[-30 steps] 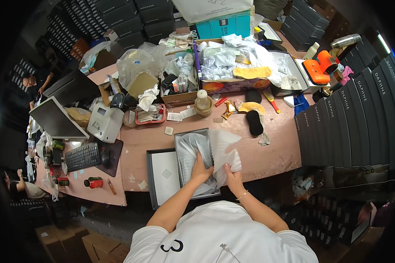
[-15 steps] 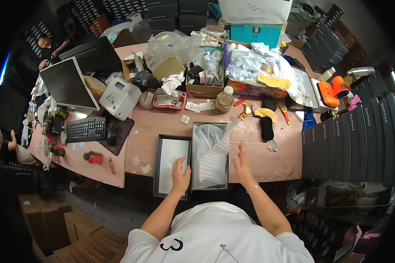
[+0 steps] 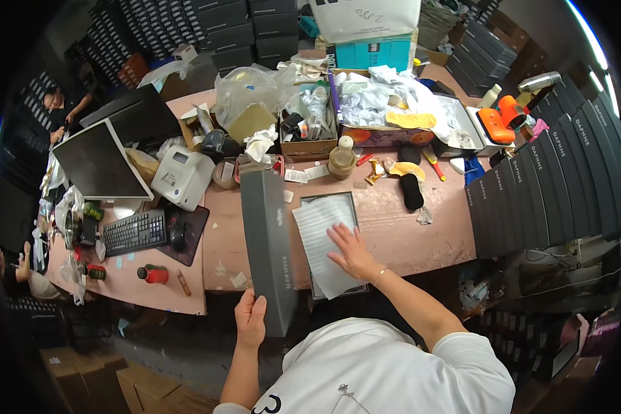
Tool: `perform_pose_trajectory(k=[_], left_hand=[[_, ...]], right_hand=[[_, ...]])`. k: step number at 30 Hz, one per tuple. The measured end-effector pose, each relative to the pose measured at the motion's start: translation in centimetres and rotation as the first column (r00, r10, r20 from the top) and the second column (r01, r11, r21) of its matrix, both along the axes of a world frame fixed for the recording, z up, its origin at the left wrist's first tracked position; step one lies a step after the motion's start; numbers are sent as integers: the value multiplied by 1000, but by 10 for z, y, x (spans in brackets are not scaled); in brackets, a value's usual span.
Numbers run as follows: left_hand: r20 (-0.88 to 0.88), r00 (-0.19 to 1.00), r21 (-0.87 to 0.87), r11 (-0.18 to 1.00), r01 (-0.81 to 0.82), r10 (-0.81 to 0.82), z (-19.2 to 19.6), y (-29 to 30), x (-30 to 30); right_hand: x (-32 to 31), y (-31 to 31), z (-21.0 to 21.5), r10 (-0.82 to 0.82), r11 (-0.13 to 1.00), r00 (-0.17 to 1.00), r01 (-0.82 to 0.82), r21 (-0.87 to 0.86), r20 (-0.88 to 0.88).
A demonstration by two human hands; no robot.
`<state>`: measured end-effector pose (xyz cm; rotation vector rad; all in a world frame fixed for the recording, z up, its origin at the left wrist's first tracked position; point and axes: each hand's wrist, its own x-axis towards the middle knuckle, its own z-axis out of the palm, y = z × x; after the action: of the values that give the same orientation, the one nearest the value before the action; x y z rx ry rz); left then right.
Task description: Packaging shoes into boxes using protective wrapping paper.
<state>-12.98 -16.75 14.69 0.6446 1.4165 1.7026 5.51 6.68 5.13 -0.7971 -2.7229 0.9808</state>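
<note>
My left hand [image 3: 250, 319] grips the near end of a dark grey shoebox lid [image 3: 263, 241], thumb on its outer face. The lid is tilted up on its side, left of the open box. My right hand [image 3: 352, 251] lies with fingers spread on the white ribbed foam sheet [image 3: 317, 231] that covers the contents of the grey shoebox [image 3: 356, 208]. What lies under the sheet is hidden. The box sits at the table's near edge.
Grey shoeboxes [image 3: 552, 186] stand in a row at the right. A black sponge [image 3: 412, 192], a glue bottle [image 3: 342, 159] and a carton of crumpled paper [image 3: 376, 134] lie beyond. Left are a label printer [image 3: 182, 177], keyboard [image 3: 135, 232] and monitor [image 3: 103, 162].
My left hand has taken hold of the lid and raised it onto its side. My right hand has moved left onto the foam sheet, which now lies folded over the box.
</note>
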Motion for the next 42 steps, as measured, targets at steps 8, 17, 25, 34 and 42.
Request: perform_pose_trajectory(k=[8, 17, 25, 34, 42], left_hand=[[-604, 779, -249, 968, 17, -169, -128, 83, 47], [-44, 962, -378, 896, 235, -271, -176, 131, 9], [-56, 964, -404, 889, 215, -259, -201, 122, -15], [417, 908, -334, 921, 202, -48, -169, 113, 36], [-525, 836, 381, 923, 64, 159, 17, 231, 134]], right_hand=[[49, 4, 2, -622, 698, 783, 539, -471, -25], [10, 33, -32, -662, 683, 744, 650, -333, 95], [-2, 34, -12, -601, 683, 771, 633, -365, 210], [48, -19, -76, -549, 662, 789, 208, -720, -275], [187, 11, 213, -94, 953, 802, 243, 179, -590]])
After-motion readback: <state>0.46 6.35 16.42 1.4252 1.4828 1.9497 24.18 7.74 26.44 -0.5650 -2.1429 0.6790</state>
